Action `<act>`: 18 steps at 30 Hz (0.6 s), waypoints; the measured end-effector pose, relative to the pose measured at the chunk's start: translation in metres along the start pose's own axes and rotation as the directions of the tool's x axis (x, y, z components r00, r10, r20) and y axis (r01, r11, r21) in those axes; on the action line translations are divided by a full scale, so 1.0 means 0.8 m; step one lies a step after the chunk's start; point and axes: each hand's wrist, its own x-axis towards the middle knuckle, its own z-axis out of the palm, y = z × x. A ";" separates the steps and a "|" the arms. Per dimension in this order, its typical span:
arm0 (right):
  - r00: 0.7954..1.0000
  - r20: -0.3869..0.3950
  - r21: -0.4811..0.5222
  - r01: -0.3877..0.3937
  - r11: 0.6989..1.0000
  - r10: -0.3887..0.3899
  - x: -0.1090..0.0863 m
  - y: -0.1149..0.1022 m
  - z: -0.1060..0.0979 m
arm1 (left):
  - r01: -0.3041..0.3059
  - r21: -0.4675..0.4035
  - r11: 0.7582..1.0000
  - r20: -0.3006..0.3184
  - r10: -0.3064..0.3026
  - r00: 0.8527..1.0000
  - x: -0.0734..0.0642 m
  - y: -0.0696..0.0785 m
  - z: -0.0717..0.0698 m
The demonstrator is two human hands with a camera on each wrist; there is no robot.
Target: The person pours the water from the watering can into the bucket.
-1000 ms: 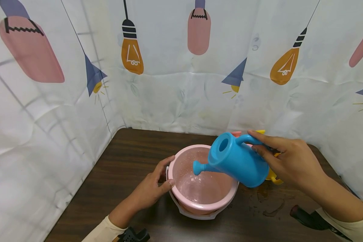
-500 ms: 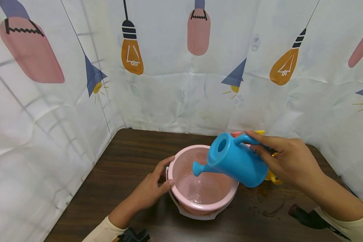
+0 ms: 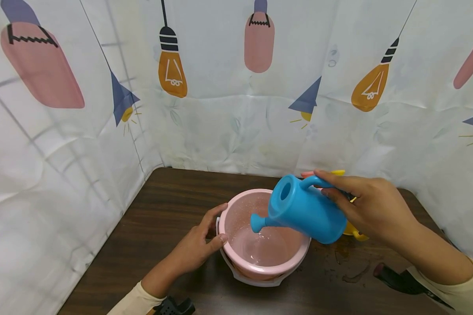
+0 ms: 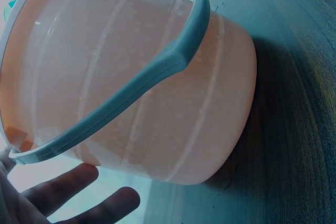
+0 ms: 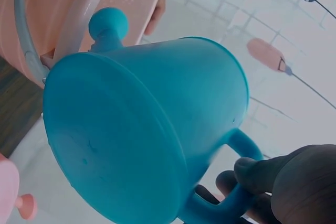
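A blue watering can is tilted over the right side of a pink bucket, its spout head above the opening. My right hand grips the can's handle; in the right wrist view my thumb and fingers wrap that blue handle. My left hand holds the bucket's left rim, with thumb and index finger on it. In the left wrist view two other fingers extend beside the bucket wall, below its pale handle. Ripples and glints show at the bottom inside the bucket.
Behind my right hand, a yellow object and a pink one are mostly hidden. Spilled water lies on the dark wooden table, right of the bucket. A printed white curtain encloses the back and left.
The watering can and my right hand have drifted slightly to the left, with the can still tilted. The glints inside the bucket have shifted. My left hand and the bucket stay in place.
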 end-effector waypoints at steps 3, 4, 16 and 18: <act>1.000 0.011 -0.013 0.000 1.000 0.000 0.001 -0.001 0.000 | 0.001 -0.001 1.000 0.001 -0.001 1.000 0.000 0.000 0.000; 1.000 0.013 -0.017 -0.001 1.000 0.001 0.001 -0.001 0.001 | 0.002 -0.002 1.000 0.002 -0.002 1.000 0.000 0.000 0.000; 1.000 0.006 -0.038 0.001 0.999 -0.001 0.006 -0.005 0.005 | -0.009 -0.012 1.000 0.006 0.009 1.000 0.000 -0.001 0.000; 1.000 0.004 -0.043 0.004 0.999 -0.004 0.007 -0.006 0.006 | -0.009 -0.014 1.000 0.006 0.009 1.000 0.000 -0.001 0.000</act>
